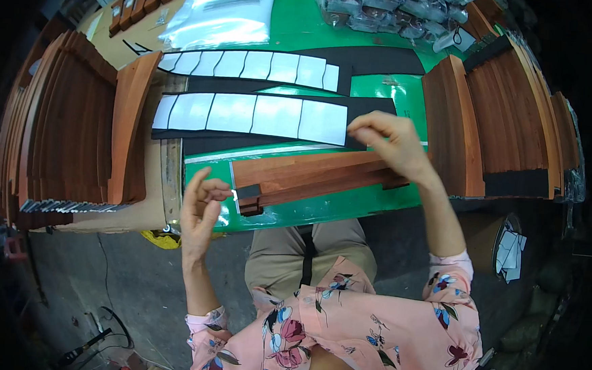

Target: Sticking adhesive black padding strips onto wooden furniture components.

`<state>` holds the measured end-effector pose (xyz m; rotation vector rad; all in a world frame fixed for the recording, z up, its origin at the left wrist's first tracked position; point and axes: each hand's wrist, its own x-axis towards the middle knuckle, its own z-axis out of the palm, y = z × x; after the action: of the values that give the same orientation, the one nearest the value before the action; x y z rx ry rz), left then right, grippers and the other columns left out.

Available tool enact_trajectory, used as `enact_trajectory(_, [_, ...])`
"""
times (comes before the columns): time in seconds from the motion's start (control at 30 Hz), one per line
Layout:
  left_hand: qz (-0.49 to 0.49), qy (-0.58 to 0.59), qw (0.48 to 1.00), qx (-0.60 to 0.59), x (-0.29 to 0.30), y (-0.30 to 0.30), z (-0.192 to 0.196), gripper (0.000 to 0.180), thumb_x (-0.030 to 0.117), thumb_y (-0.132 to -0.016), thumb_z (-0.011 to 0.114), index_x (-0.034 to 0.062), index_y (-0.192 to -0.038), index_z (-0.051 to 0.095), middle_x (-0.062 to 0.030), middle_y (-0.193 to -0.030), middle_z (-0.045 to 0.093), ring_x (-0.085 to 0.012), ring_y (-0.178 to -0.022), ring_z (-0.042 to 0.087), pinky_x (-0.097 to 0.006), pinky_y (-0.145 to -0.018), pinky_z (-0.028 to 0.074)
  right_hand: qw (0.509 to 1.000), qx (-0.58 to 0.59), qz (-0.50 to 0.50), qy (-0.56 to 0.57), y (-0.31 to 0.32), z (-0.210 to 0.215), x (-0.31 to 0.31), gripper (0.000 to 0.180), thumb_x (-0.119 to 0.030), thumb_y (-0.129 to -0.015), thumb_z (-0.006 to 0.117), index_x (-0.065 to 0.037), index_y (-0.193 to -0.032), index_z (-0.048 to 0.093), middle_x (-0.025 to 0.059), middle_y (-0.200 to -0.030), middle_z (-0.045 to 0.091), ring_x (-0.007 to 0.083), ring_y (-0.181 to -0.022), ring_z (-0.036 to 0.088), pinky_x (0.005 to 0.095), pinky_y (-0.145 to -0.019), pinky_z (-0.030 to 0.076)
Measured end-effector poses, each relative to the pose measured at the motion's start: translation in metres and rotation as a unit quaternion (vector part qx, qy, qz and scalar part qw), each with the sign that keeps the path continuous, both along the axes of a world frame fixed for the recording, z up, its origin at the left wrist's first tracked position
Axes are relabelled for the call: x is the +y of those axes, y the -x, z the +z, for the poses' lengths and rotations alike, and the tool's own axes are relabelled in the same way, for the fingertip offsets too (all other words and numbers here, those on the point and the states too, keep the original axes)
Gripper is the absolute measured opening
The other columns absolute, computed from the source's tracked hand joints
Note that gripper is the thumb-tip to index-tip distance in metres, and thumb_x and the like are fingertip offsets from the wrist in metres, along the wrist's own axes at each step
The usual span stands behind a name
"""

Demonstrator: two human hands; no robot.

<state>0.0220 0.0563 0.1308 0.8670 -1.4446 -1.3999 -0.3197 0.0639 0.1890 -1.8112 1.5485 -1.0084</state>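
Observation:
A long reddish-brown wooden board (310, 176) lies across the green work surface, with dark pads at both ends of its near side. Next to its left end is my left hand (201, 210), fingers curved but apart and no object seen in it. My right hand (392, 142) is above the board's right part, thumb and fingertips pinched together at the right end of a row of white-backed black pads (276, 118). Whether anything is between those fingertips is too small to tell. Farther back lies a second row of white-backed pads (249, 65).
Stacked wooden boards stand on the left (76, 124) and on the right (510, 117). Clear plastic bags (222, 11) and a pile of wrapped parts (395, 11) lie at the back. A bin (489, 241) with white scraps stands below right.

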Motion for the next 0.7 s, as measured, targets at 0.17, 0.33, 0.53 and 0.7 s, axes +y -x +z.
enact_trajectory(0.17, [0.056,-0.041,0.996,-0.057,-0.046,0.013,-0.011,0.035,0.013,-0.089,0.055,0.0013,-0.122,0.052,-0.0094,-0.104,0.059,-0.0193,-0.097,0.057,-0.032,-0.086,0.045,0.980,0.185,-0.021,-0.069,0.063,-0.034,-0.045,0.016,-0.017,-0.083,0.061,-0.005,-0.090,0.068,0.0105,-0.078,0.065,0.0246,-0.073,0.063,0.0344,-0.065,0.049])
enact_trajectory(0.33, [-0.107,0.150,0.940,-0.289,-0.110,0.046,-0.023,0.030,0.007,-0.082,0.060,0.0029,-0.111,0.061,-0.0114,-0.108,0.062,-0.0249,-0.100,0.058,-0.033,-0.087,0.045,0.926,0.318,0.156,-0.133,0.068,-0.055,-0.067,0.014,-0.010,-0.076,0.065,-0.010,-0.090,0.067,0.0070,-0.087,0.061,0.0252,-0.084,0.061,0.0367,-0.069,0.049])
enact_trajectory(0.53, [-0.247,0.309,0.800,-0.452,-0.139,0.078,-0.042,0.040,0.019,-0.078,0.065,0.0168,-0.117,0.061,-0.0054,-0.132,0.049,-0.0261,-0.127,0.039,-0.043,-0.105,0.031,0.857,0.349,0.379,-0.017,0.061,-0.072,-0.073,0.039,0.003,-0.062,0.070,-0.014,-0.097,0.064,0.0039,-0.096,0.053,0.0206,-0.089,0.058,0.0323,-0.064,0.053])
enact_trajectory(0.7, [-0.239,0.358,0.749,-0.505,-0.147,0.090,-0.053,0.040,0.020,-0.077,0.065,0.0188,-0.117,0.061,-0.0043,-0.132,0.049,-0.0259,-0.127,0.039,-0.046,-0.105,0.031,0.825,0.387,0.412,0.001,0.071,-0.079,-0.081,0.029,-0.005,-0.069,0.065,-0.013,-0.096,0.061,0.0051,-0.103,0.053,0.0213,-0.092,0.056,0.0329,-0.065,0.053])
